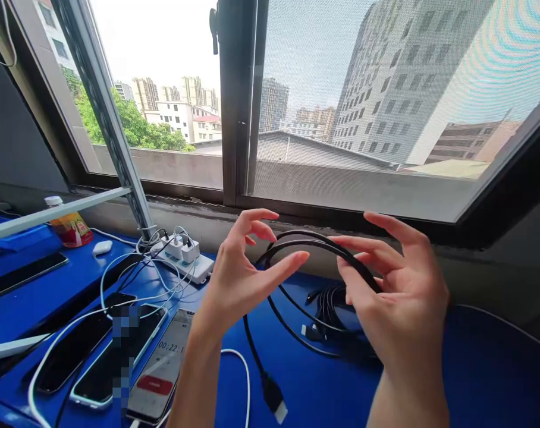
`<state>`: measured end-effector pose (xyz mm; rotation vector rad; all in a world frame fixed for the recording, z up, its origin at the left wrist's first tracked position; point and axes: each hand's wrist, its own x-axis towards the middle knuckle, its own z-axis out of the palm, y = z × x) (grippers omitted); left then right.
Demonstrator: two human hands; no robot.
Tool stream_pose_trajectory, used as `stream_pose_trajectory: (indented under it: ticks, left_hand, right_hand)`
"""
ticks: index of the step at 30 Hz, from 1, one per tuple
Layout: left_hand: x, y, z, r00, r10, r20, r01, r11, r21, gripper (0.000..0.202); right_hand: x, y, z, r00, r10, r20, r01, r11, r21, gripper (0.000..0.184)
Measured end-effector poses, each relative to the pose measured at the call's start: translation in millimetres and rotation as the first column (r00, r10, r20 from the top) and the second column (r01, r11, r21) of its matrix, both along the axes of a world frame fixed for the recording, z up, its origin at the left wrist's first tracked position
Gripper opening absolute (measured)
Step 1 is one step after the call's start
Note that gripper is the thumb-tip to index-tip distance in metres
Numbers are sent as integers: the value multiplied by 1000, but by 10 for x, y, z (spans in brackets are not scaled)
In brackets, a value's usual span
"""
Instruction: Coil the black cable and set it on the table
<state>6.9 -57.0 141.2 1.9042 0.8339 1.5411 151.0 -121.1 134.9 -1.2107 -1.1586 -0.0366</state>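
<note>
Centre of frame: both hands raised above a blue table (484, 368), working a black cable (317, 242). The cable arcs in a double loop between them, just below the window sill. Left hand (234, 279) at centre-left, fingers spread and curled loosely, not closed; the loop passes behind the fingers, and whether the thumb pins it is hard to tell. Right hand (399, 291) at centre-right, index and middle extended, thumb and lower fingers pinching the right end of the loop.

From the left hand one strand drops to a USB plug (274, 399) at bottom centre, lying on the table. More black cable lies bundled (332, 309) on the table between the hands.

Lower left: three smartphones, one showing a timer screen (163, 371), with white charging leads (96, 285) running to a white power strip (185, 261) at centre-left. Upper left edge: a small bottle (69, 226) with a white cap and a white earbud case (102, 247).
</note>
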Motion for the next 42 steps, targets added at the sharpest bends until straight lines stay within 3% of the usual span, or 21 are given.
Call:
stream_pose_trajectory:
  ticks: [2,5,6,8,11,13,16,19,22,24,27,33,38,42]
  left_hand:
    - [27,96,-34,998,-47,-50,47,999,1,53]
    - [119,290,-126,963,-269,14,266,942,-203,39]
    - [159,346,-158,953,-294,66,301,918,-257,32]
    - [245,426,-215,947,-283,152,316,904,-287,28]
    - [358,463,-263,924,-261,281,343,889,-303,48]
    - [393,455,-267,896,-237,374,378,851,-365,57]
    - [367,428,-235,893,-181,413,368,821,-436,62]
    - [293,378,-176,930,-91,356,238,887,-395,62]
    - [259,301,-118,931,-76,358,215,906,-366,62]
    - [283,258,-100,906,-135,401,307,861,-405,61]
    - [375,256,-125,872,-189,452,405,796,-449,60]
    - [560,399,-281,908,-204,365,398,691,-604,42]
    - [606,401,-385,937,-311,161,330,631,-702,47]
    - [672,308,-426,866,-488,112,401,542,-738,57]
  right_hand:
    - [-47,-42,26,996,6,-88,3,994,106,37]
    - [-136,-80,56,986,29,-161,14,965,261,32]
    - [-166,-81,59,984,44,-174,10,954,300,31]
    - [-213,-63,57,979,68,-190,5,932,361,31]
    - [-224,5,42,984,50,-170,25,909,416,31]
    - [-171,58,28,991,8,-132,44,921,388,29]
    - [-9,122,-12,997,-52,-55,62,980,189,36]
    - [152,151,-60,997,-66,40,68,996,-57,44]
    - [196,149,-69,990,-77,121,94,985,-143,37]
    - [161,132,-49,991,-85,99,98,985,-140,33]
    - [98,89,-10,995,-37,-92,25,992,-126,40]
    - [106,1,23,943,197,-267,-236,964,-124,60]
    - [32,-38,55,919,111,-379,-94,994,64,49]
    - [-129,-46,67,908,78,-411,25,970,241,35]
